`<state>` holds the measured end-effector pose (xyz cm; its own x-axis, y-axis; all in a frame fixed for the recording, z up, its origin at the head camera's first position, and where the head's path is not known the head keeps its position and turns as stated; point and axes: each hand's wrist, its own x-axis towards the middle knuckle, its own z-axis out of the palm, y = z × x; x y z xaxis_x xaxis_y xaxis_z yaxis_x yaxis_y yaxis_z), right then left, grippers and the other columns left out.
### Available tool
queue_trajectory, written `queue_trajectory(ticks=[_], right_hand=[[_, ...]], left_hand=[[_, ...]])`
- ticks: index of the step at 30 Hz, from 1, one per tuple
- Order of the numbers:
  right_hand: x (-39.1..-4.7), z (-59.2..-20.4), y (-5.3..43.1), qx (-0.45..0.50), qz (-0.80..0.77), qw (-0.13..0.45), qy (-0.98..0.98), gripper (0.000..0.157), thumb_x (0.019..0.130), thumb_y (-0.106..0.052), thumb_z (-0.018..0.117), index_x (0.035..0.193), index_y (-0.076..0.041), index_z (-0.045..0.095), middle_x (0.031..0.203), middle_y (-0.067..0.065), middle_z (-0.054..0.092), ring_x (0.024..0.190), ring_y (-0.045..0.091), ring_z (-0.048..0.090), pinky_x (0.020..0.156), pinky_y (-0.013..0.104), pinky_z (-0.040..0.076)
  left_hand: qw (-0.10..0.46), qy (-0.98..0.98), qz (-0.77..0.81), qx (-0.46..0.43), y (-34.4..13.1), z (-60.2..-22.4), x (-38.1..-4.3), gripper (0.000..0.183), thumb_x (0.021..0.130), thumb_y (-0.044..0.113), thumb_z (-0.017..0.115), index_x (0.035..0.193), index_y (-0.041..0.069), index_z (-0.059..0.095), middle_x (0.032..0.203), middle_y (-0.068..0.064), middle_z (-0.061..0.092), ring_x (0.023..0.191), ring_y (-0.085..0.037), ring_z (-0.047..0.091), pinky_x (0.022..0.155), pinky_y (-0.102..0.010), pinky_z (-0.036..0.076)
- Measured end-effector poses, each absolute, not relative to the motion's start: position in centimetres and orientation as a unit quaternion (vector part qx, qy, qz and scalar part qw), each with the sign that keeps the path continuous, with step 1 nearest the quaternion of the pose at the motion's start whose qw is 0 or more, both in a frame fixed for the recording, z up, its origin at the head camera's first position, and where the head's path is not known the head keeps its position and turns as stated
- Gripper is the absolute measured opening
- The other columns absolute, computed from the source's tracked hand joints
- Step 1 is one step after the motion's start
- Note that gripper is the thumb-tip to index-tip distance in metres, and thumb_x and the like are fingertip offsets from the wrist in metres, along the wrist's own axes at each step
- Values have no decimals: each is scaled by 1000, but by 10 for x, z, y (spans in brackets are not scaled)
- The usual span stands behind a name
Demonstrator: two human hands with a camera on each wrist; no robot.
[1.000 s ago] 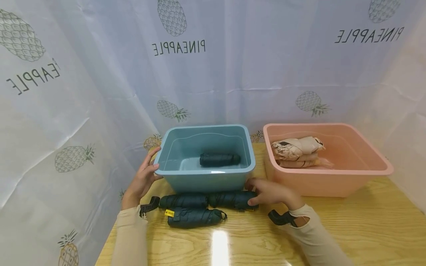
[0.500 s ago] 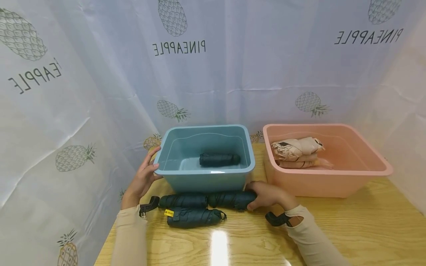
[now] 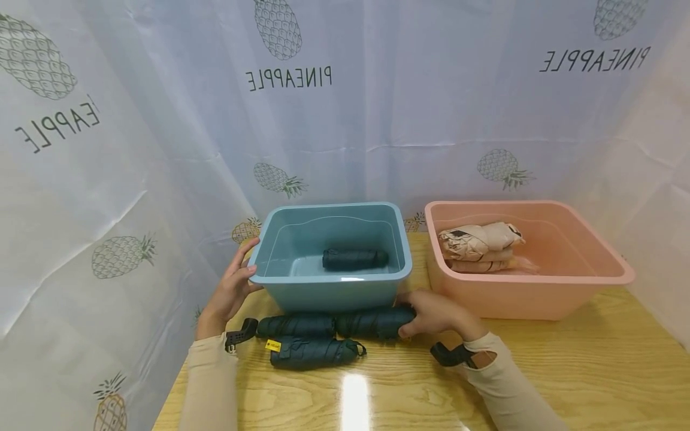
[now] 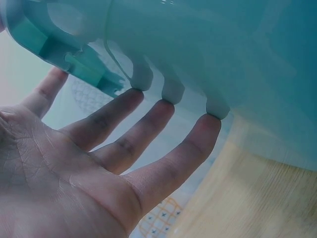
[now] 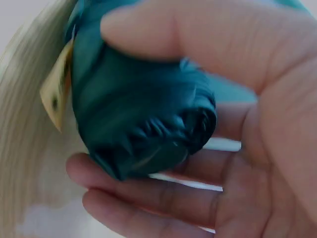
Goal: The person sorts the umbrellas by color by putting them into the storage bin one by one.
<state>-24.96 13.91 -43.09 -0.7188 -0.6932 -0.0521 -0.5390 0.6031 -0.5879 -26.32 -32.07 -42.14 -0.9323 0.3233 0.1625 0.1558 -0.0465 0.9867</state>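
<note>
My left hand (image 3: 230, 291) is at the left side of the light blue plastic bin (image 3: 331, 294); in the left wrist view its nearly straight fingertips (image 4: 210, 124) press against the bin's outer wall. My right hand (image 3: 435, 313) grips the right end of a dark green folded umbrella (image 3: 366, 324) lying in front of the bin. In the right wrist view, the thumb lies over this umbrella (image 5: 138, 104) and the other fingers reach around its far side and end. A second folded umbrella (image 3: 296, 325) lies in line to its left, and a third (image 3: 315, 353), with a yellow tag, lies nearer.
Inside the blue bin rests another dark folded umbrella (image 3: 353, 258). To the right stands a pink bin (image 3: 528, 296) with beige folded umbrellas (image 3: 480, 239) at its left end. A pineapple-print curtain (image 3: 372, 120) hangs behind the wooden table (image 3: 539, 359).
My right hand has moved slightly left and closed its thumb and fingers around the umbrella's end. The left hand stays at the blue bin.
</note>
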Motion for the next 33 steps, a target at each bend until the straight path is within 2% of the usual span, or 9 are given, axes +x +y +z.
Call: queue_trajectory(ticks=[6,11,16,22,24,29,33], right_hand=[[-236,-406,137,-356,-275,86,889,39,78,-28,84,110,-10,72,95,-5,67,82,8,56,74,25,47],[-226,-392,131,-357,-256,58,896,37,80,-31,84,112,-15,73,102,-6,70,85,7,58,74,24,48],[-220,-383,126,-336,-268,52,901,38,80,-29,85,115,-21,72,100,-6,70,79,8,57,67,23,46],[-214,-375,126,-331,-276,37,902,40,79,-26,87,116,-25,71,104,-4,71,82,8,57,70,24,46],[-212,-372,126,-331,-279,35,901,41,78,-24,87,116,-24,71,105,-4,70,83,9,56,70,24,46],[-207,-365,127,-329,-296,39,896,42,78,-20,86,117,-22,70,104,-4,69,82,9,56,69,23,47],[-202,-359,128,-321,-317,38,891,42,78,-17,85,117,-21,70,105,-5,69,83,11,56,69,24,47]], left_hand=[[58,691,700,172,-319,-420,-264,64,108,21,39,165,25,12,165,-27,14,128,-16,58,94,-38,53],[58,690,701,172,-319,-419,-264,64,108,21,39,166,23,12,165,-27,15,129,-17,57,95,-38,53],[58,692,698,172,-319,-420,-264,63,108,20,39,165,26,13,164,-26,17,132,-24,55,95,-41,52],[58,692,699,171,-319,-420,-263,63,108,20,39,165,26,14,164,-26,16,134,-28,53,95,-40,52],[58,690,701,171,-319,-421,-263,63,108,21,39,165,26,13,164,-26,16,134,-27,53,95,-39,53],[57,689,703,170,-319,-421,-262,63,108,21,39,165,25,13,164,-27,16,127,-16,57,94,-37,53],[56,688,703,172,-320,-421,-261,63,108,20,39,165,24,12,163,-27,17,127,-18,58,94,-38,54]])
